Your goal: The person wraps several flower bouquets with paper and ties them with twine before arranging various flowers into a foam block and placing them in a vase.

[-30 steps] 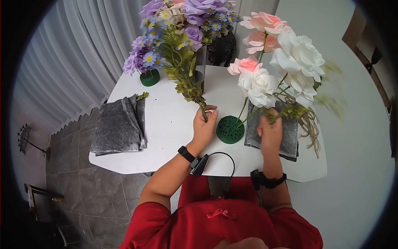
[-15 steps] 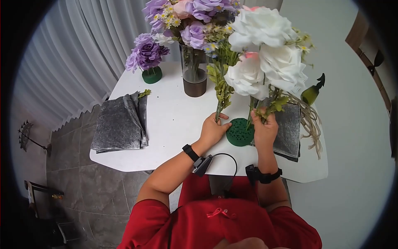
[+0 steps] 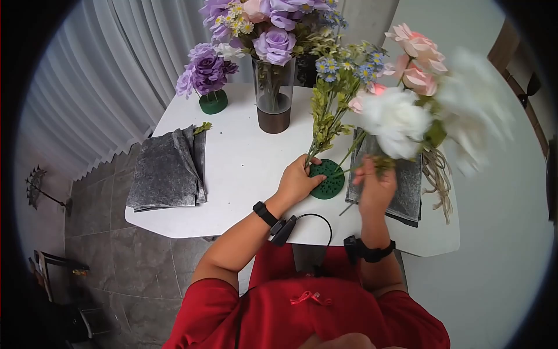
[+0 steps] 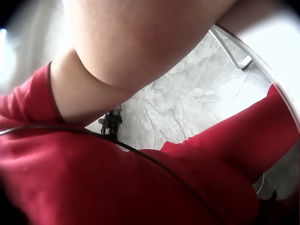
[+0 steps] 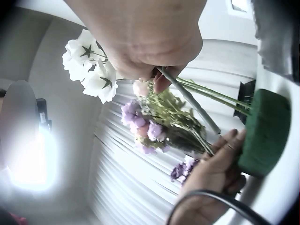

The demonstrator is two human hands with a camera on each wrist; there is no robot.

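Note:
My left hand (image 3: 297,181) grips the lower stems of a bunch of small blue daisies (image 3: 349,70) with leafy greenery. Its thumb rests on the round green floral foam (image 3: 328,180). Just right of the foam, my right hand (image 3: 376,187) pinches the stem of the white roses (image 3: 474,110), which are blurred. The cut end of that stem (image 5: 201,112) sticks out below the fingers, apart from the foam (image 5: 267,133) in the right wrist view. Green stems (image 5: 218,97) stand in the foam; pink roses (image 3: 419,49) lean out to the right. The left wrist view shows no fingers.
Behind stands a glass vase (image 3: 273,104) of purple roses, with purple flowers in another foam (image 3: 213,102) beside it. Folded grey cloth (image 3: 165,168) lies at left, and more grey cloth (image 3: 404,198) lies under my right hand. Raffia strands (image 3: 439,186) hang at right.
The daisy bunch has come rightward with my left hand, whose thumb now lies on the foam. My right hand went over the foam's edge, then back right, the white roses swinging right.

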